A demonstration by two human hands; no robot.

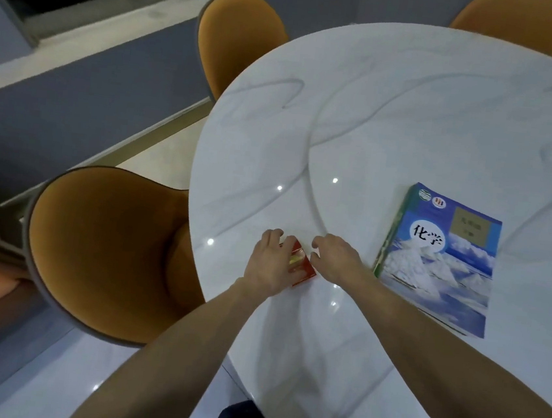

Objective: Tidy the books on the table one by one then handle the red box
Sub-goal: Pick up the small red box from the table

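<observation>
A small red box (303, 266) lies flat on the white marble table (396, 119) near its left front edge. My left hand (270, 262) rests on the box's left side, fingers wrapped over it and hiding much of it. My right hand (335, 259) is just to the right of the box, fingers curled, its fingertips close to the box's right edge; whether they touch is unclear. A stack of books (439, 260), topped by a blue textbook with a snowy mountain cover, lies to the right of my right hand.
An orange chair (99, 251) stands close at the table's left front. A second orange chair (234, 37) is farther back on the left and a third (515, 23) at the far side. A raised round turntable edge (308, 178) curves across the tabletop.
</observation>
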